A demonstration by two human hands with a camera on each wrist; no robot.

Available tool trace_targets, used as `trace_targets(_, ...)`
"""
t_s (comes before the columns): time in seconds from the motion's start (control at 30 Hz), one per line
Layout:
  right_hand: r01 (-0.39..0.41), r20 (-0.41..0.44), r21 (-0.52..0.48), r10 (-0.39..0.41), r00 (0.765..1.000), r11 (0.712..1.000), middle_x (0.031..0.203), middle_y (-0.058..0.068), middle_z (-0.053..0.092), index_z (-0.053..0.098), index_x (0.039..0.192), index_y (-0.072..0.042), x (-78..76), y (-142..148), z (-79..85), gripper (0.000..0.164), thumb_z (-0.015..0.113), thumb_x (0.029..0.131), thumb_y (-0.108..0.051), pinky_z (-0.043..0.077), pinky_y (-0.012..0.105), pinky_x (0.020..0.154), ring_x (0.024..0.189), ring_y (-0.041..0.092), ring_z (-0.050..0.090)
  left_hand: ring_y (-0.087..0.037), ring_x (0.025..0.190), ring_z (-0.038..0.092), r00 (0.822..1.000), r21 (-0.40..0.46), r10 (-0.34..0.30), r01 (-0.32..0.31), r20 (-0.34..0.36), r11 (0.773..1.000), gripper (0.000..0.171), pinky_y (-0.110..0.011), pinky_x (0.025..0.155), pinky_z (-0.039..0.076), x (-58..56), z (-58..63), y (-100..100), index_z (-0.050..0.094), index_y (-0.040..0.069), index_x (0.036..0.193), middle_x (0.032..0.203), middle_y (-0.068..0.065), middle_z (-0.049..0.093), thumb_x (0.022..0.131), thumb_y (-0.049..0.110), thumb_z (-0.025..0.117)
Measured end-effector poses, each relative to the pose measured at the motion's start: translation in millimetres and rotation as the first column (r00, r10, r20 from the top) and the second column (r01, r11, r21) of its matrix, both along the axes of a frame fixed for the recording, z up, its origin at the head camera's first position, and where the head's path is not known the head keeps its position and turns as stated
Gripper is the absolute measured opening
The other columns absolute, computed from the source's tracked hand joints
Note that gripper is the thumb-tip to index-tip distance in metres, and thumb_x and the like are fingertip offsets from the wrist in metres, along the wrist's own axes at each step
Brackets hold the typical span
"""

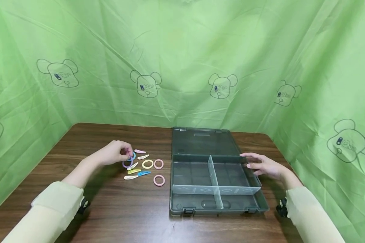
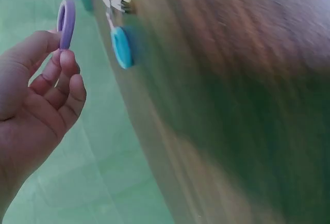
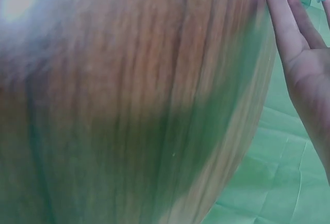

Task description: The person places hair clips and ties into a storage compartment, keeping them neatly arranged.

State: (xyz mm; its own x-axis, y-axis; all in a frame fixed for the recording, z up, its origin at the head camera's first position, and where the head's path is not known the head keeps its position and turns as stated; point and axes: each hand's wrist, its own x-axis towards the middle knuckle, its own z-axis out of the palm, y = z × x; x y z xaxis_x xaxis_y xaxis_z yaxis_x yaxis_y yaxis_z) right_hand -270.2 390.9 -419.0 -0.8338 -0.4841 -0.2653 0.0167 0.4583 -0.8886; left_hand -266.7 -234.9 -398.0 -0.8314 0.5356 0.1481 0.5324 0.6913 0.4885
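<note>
My left hand [image 1: 117, 152] pinches a purple hair ring [image 2: 69, 25] between thumb and fingertips. In the left wrist view the ring stands upright, raised above the table. A blue hair ring [image 2: 121, 47] lies just beyond it. Around this hand are snap hair clips: pink [image 1: 140, 151], yellow [image 1: 134, 171] and blue [image 1: 144, 173], with several pale ones. To their right lie a yellow ring [image 1: 147, 164] and two pink rings [image 1: 159, 164]. My right hand [image 1: 266, 166] rests its extended fingers at the right wall of a dark translucent divided box [image 1: 171, 189], whose lid is raised.
The box lid [image 1: 203, 143] leans back behind the compartments. Frosted dividers [image 1: 194, 189] split the box into four sections, with two latches [image 1: 188, 211] on its front. Green cloth [image 1: 182, 67] surrounds the wooden table [image 1: 124, 212] at the back and sides.
</note>
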Motion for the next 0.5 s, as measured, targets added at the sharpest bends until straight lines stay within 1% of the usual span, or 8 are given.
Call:
trace_targets(0.17, 0.014, -0.009, 0.007, -0.014, 1.0, 1.0, 0.146, 0.022, 0.028, 0.036, 0.144, -0.013, -2.2, 1.3, 0.5, 0.054, 0.056, 0.094, -0.021, 0.049, 0.044, 0.085, 0.115, 0.013, 0.053, -0.007, 0.066, 0.05, 1.0, -0.005, 0.007, -0.007, -0.025, 1.0, 0.012, -0.023, 0.06, 0.043, -1.0, 12.5, 12.0, 0.063, 0.013, 0.078, 0.068, 0.008, 0.056, 0.076, 0.002, 0.068)
trace_targets(0.27, 0.013, -0.02, 0.013, -0.012, 1.0, 1.0, 0.146, 0.022, 0.028, 0.037, 0.144, -0.013, -3.1, 2.1, -0.6, 0.053, 0.055, 0.095, -0.022, 0.049, 0.044, 0.085, 0.115, 0.013, 0.053, -0.007, 0.066, 0.05, 1.0, 0.005, -0.004, 0.004, -0.025, 1.0, 0.013, -0.024, 0.06, 0.043, -0.8, 19.3, 20.8, 0.062, 0.014, 0.079, 0.068, 0.008, 0.055, 0.077, 0.002, 0.067)
trace_targets(0.37, 0.018, -0.024, 0.015, -0.018, 1.0, 1.0, 0.146, 0.022, 0.029, 0.038, 0.143, -0.013, -3.3, 2.0, -2.0, 0.053, 0.056, 0.095, -0.022, 0.049, 0.044, 0.086, 0.117, 0.015, 0.052, -0.007, 0.064, 0.051, 1.0, 0.019, -0.02, 0.02, -0.024, 1.0, 0.014, -0.023, 0.059, 0.044, -1.4, 25.4, 30.3, 0.062, 0.014, 0.079, 0.068, 0.008, 0.055, 0.079, 0.001, 0.066)
trace_targets(0.5, 0.022, -0.022, 0.005, -0.022, 1.0, 1.0, 0.147, 0.022, 0.028, 0.037, 0.144, -0.012, -2.6, 0.8, -3.0, 0.053, 0.056, 0.094, -0.021, 0.048, 0.045, 0.088, 0.121, 0.022, 0.05, -0.007, 0.063, 0.051, 0.999, 0.032, -0.032, 0.033, -0.039, 0.999, 0.013, -0.023, 0.058, 0.044, -3.3, 34.6, 42.8, 0.062, 0.014, 0.079, 0.068, 0.007, 0.057, 0.08, 0.002, 0.066)
